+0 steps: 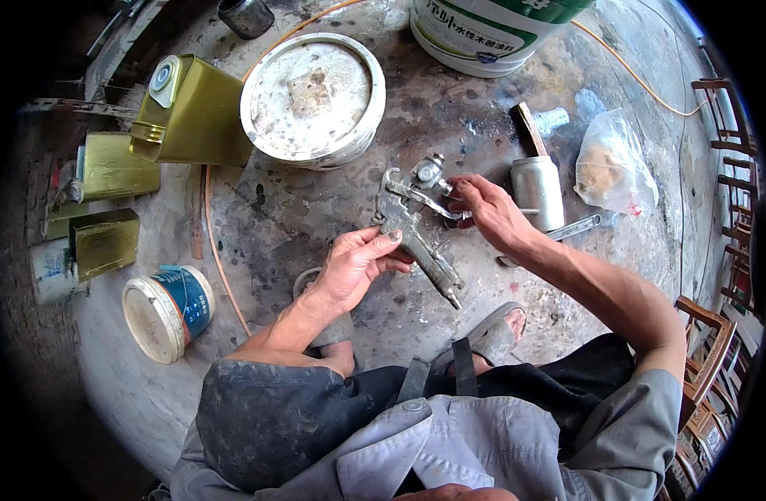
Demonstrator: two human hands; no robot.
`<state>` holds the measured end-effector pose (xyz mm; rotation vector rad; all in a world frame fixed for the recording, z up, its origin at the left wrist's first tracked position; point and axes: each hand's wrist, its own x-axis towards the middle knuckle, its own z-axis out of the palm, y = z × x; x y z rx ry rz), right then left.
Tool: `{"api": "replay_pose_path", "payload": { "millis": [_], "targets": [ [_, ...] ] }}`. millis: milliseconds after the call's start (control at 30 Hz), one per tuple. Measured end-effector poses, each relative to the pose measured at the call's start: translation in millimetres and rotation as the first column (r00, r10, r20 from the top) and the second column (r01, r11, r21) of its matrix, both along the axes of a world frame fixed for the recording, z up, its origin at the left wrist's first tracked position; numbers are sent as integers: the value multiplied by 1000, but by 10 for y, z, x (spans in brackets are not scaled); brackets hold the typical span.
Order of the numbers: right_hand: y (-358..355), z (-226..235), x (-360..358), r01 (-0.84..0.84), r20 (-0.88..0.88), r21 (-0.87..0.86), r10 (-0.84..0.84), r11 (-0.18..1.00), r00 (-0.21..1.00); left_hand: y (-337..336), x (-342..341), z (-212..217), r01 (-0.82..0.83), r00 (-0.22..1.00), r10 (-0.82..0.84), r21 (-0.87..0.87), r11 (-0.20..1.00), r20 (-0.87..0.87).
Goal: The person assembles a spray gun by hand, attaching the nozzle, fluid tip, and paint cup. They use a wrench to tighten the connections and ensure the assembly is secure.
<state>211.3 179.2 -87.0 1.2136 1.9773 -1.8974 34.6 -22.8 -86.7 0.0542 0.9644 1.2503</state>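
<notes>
A worn metal spray gun (429,260) is held above the floor between my hands, its grip end slanting down to the right. My left hand (353,265) is closed round its body, the thumb pressed on top. At the gun's upper end, my right hand (493,215) pinches the metal parts beside a round fitting (430,171); its fingers partly hide what they grip. A silver metal cup (536,192) stands on the floor right of my right hand. Close to it lies a wrench (576,226), partly covered by my forearm.
A lidded white bucket (312,96) stands ahead, a green-and-white bucket (483,50) farther off. Yellow metal cans (203,113) and a small blue-and-white pail (167,313) are left. Right are a clear plastic bag (616,167), a wooden stick (528,128) and chairs (704,334). An orange hose (218,242) crosses the floor.
</notes>
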Motion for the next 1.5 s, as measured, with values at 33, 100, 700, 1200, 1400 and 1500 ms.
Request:
{"api": "replay_pose_path", "payload": {
  "millis": [33, 100, 700, 1200, 1400, 1500],
  "targets": [
    [-38, 16, 32, -1, -13, 40, 1, 999, 1000, -16, 8, -52, -12, 999, 9, -62, 998, -54],
    [-207, 268, 88, -118, -55, 235, 134, 965, 989, 0, 47, -168, -36, 989, 11, -165, 986, -151],
    [-382, 300, 944, -699, 195, 479, 712, 531, 675, 51, -67, 244, 954, 84, -870, -214, 211, -485],
    [-651, -539, 1350, -710, 302, 654, 770, 262, 562, 513, -197, 263, 771, -318, -615, -574, 275, -721],
    [-538, -493, 1196, -660, 172, 608, 738, 441, 652, 1049, 515, -286, 519, -180, -631, -618, 590, -754],
    [-522, -553, 1144, -588, 78, 642, 721, 492, 689, 1031, 927, -622, 349, -175, -652, -665, 660, -738]
  ]
}}
